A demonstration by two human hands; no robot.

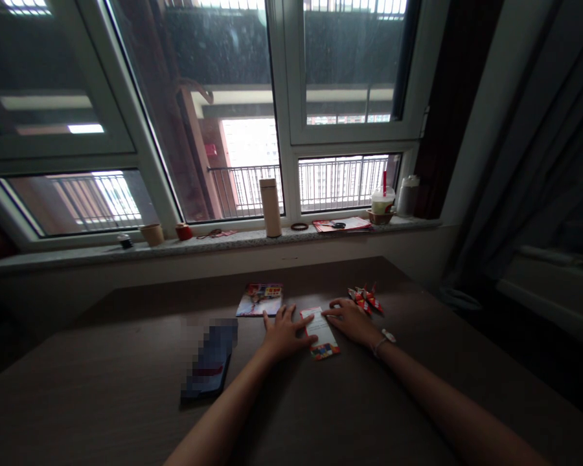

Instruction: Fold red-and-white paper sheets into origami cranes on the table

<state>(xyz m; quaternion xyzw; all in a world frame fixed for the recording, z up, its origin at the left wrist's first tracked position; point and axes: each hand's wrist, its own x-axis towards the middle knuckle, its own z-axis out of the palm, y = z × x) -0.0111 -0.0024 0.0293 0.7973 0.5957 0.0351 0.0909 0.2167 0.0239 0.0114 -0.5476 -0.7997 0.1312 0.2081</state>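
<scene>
On the dark surface (126,356), the paper strip (323,331) was touched at left by the wide-spread left grip (282,335) and at upper right by the loosely parted right grip (354,322), so skewing or creasing could have been caused by uneven pressure.

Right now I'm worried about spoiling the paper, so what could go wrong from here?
The paper might skew or crease if the hands pull unevenly: the left hand reaches over one side, the right hand is at the other.
The right hand lies close to the red pieces, so a sideways sweep could scatter them.
The left fingertips are near the booklet and might nudge it.
</scene>
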